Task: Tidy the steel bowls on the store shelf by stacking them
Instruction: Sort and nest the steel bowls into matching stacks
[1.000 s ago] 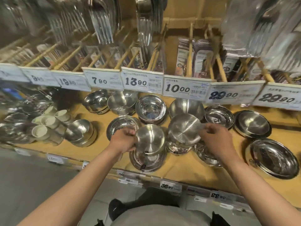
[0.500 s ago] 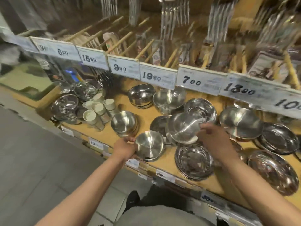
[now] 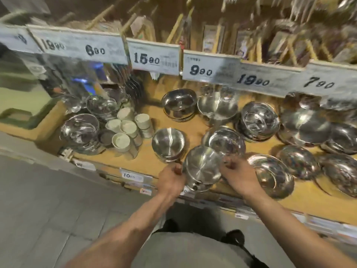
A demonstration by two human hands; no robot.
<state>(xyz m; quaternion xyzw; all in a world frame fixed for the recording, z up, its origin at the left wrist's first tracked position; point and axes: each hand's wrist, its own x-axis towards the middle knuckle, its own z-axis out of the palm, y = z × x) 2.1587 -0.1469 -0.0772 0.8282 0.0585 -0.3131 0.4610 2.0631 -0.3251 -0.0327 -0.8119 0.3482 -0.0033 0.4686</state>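
Note:
A small stack of steel bowls (image 3: 201,167) hangs at the front edge of the wooden shelf (image 3: 195,124). My left hand (image 3: 171,179) grips its left side. My right hand (image 3: 238,176) curls round its right rim, beside a shallow steel bowl (image 3: 226,141) just behind. A lone steel bowl (image 3: 168,144) stands on the shelf to the left of the stack. The frame is blurred, so the exact finger contact is hard to make out.
Several more steel bowls (image 3: 258,120) and plates (image 3: 274,175) cover the shelf to the right. White-lidded cups (image 3: 125,130) and lidded steel pots (image 3: 79,130) stand at the left. Price tags (image 3: 154,57) line the rail above. Grey floor (image 3: 48,209) lies below left.
The view has swung left along the shelf. My right hand has come down from the tilted bowl it held and joined my left hand on the stack, which has moved left.

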